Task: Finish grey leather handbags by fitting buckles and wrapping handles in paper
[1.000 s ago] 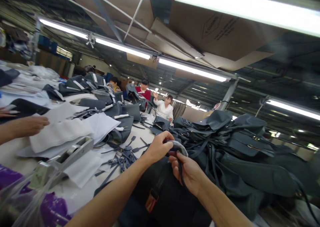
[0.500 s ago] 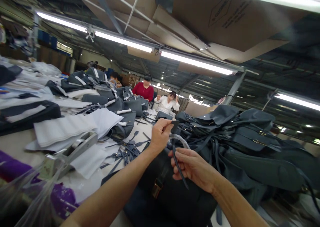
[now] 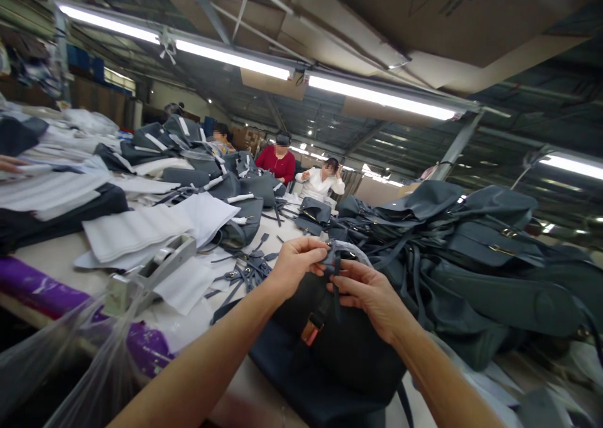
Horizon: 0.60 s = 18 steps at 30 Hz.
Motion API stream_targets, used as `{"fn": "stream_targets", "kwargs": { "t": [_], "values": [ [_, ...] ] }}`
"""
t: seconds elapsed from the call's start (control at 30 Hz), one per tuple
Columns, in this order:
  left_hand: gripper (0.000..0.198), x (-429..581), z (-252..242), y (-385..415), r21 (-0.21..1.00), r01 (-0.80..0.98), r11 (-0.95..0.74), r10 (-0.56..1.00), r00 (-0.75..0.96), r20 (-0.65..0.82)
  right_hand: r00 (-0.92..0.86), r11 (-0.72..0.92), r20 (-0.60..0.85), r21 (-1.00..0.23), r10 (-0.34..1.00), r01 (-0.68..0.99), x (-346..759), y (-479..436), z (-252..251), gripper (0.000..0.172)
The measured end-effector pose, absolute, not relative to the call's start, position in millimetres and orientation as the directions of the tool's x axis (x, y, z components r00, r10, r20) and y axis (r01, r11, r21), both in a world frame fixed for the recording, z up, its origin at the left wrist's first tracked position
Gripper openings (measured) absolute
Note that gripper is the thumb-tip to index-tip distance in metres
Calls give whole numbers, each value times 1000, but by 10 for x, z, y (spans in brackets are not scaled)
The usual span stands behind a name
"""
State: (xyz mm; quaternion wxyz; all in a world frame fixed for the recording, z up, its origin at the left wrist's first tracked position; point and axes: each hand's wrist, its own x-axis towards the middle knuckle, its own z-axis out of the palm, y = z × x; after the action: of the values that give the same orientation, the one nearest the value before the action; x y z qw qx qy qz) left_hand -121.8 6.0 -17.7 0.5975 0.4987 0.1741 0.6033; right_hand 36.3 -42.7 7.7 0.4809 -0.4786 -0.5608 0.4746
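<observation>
A dark bag (image 3: 353, 352) stands on the table in front of me, with a metal buckle (image 3: 311, 329) on its front. Over its top, my left hand (image 3: 296, 266) is closed, thumb and fingers pinching the upper end of a narrow dark strap (image 3: 336, 296). My right hand (image 3: 365, 290) has its fingers pinched on that same strap, just to the right and slightly lower. The two hands are nearly touching. Behind them arches the bag's handle (image 3: 353, 249), wrapped in pale material. Exactly where the strap meets the bag is hidden by my fingers.
Loose buckled straps (image 3: 249, 271) lie left of the bag, beside white sheets (image 3: 136, 230) and a tape dispenser (image 3: 151, 271). Dark bags (image 3: 494, 296) are heaped at right, more at back left. Two people sit across the table; another person's hand (image 3: 12, 164) shows at far left.
My right hand has moved up the strap, close to my left hand. The left hand has come down a little toward the bag's top. Another person's hand has appeared at far left.
</observation>
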Motion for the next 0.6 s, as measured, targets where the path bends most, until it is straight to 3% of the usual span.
{"fn": "stream_targets", "kwargs": {
  "t": [0.1,0.2,0.33,0.47,0.6],
  "values": [
    [31,-1240,-214,38,778,-628,-6,905,327,271,-17,172,171,-981,985,95,344,-410,5,39],
    [32,-1237,-121,-6,782,-618,73,861,436,264,-4,222,223,-967,975,123,330,-416,-54,38],
    [11,-1108,257,-20,837,-534,-123,840,393,375,4,236,238,-965,971,112,337,-470,-121,40],
    [10,-960,497,-31,913,-192,-360,719,566,402,14,259,259,-966,966,11,390,-485,-162,32],
    [3,-1078,280,-70,938,-133,-320,794,502,343,9,274,274,-961,962,-24,483,-454,-197,32]
  ]
}}
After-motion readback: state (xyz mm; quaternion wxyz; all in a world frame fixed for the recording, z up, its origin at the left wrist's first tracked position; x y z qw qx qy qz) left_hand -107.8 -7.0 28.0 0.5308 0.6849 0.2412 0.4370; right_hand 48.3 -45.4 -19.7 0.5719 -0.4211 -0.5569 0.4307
